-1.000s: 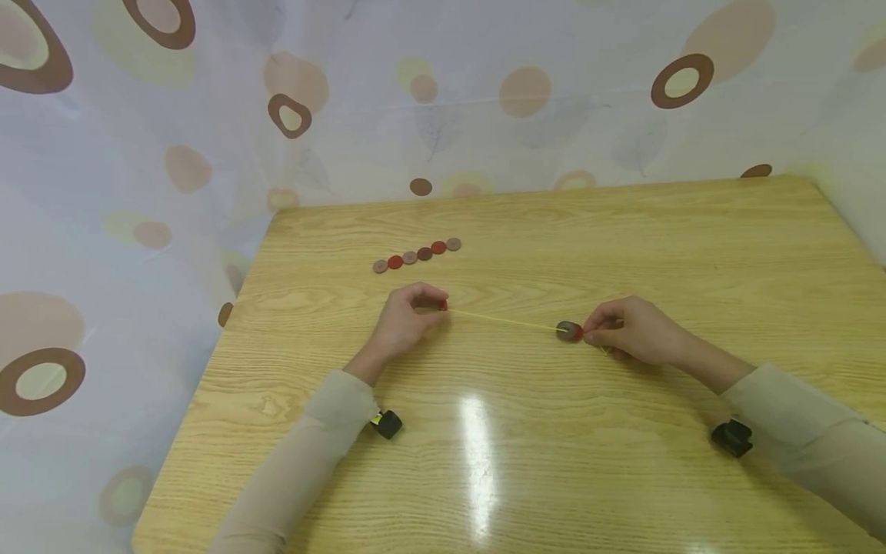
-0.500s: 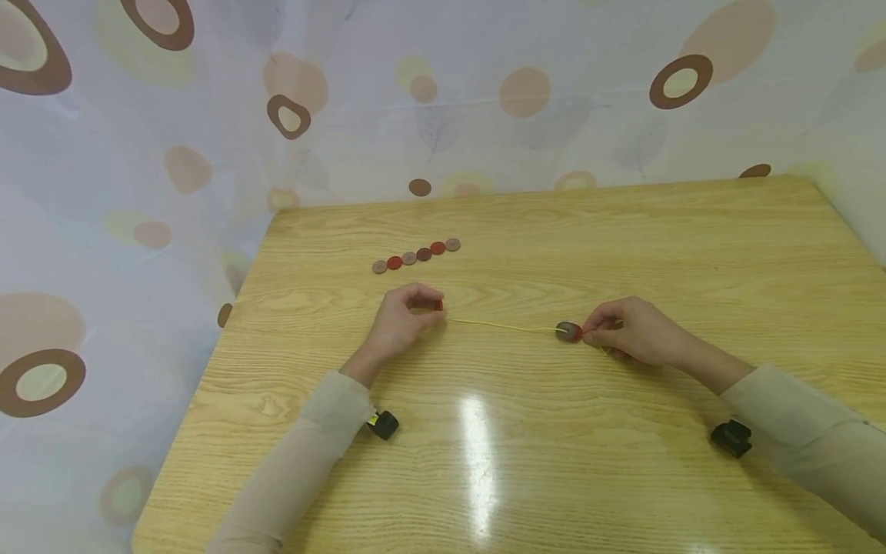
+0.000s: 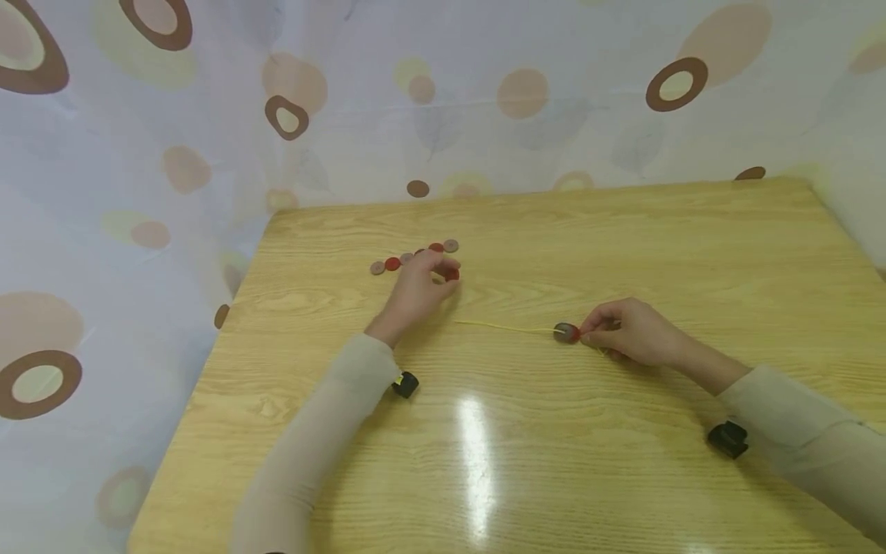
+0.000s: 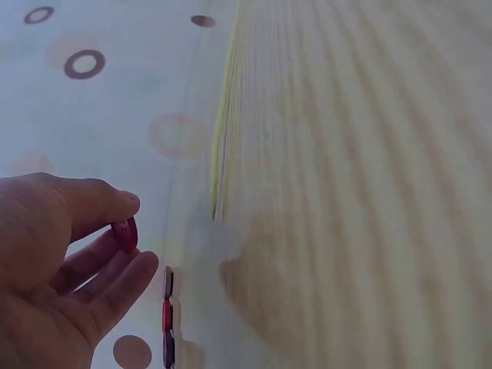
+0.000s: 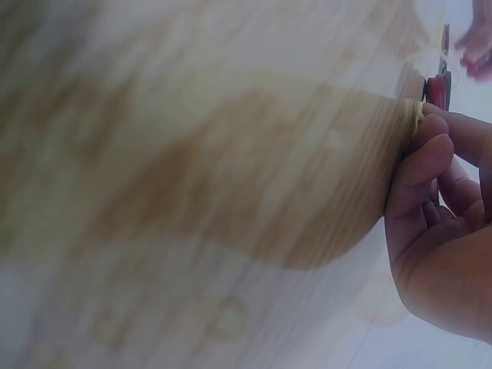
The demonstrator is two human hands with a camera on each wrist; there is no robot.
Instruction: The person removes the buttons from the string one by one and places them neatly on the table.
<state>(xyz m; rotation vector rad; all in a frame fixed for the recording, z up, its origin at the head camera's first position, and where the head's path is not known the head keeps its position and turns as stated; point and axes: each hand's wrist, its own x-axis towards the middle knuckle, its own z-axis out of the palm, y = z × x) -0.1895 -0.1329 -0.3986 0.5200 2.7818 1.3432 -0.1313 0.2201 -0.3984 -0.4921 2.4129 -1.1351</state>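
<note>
In the head view my left hand (image 3: 415,291) pinches a red button (image 3: 452,275) between thumb and fingers, just in front of a row of buttons (image 3: 392,264) that it partly covers. The left wrist view shows this red button (image 4: 125,234) edge-on, with small holes. My right hand (image 3: 640,332) pinches the yellow cord (image 3: 504,328) beside a grey-brown button (image 3: 564,332) and a red one threaded on it. The cord's other end lies loose toward the left hand. A small bunch of cord (image 5: 417,115) shows at the right fingertips in the right wrist view.
A wood-grain table (image 3: 588,477) spreads under both hands, backed by a patterned curtain (image 3: 471,46). Small black cameras hang at the left wrist (image 3: 405,384) and right wrist (image 3: 728,438). The row's right end is a pale button (image 3: 451,245).
The cord was taut to the left hand, then slackened with its end free. The left hand moved away toward the button row, carrying the red button. The right hand stays nearly still.
</note>
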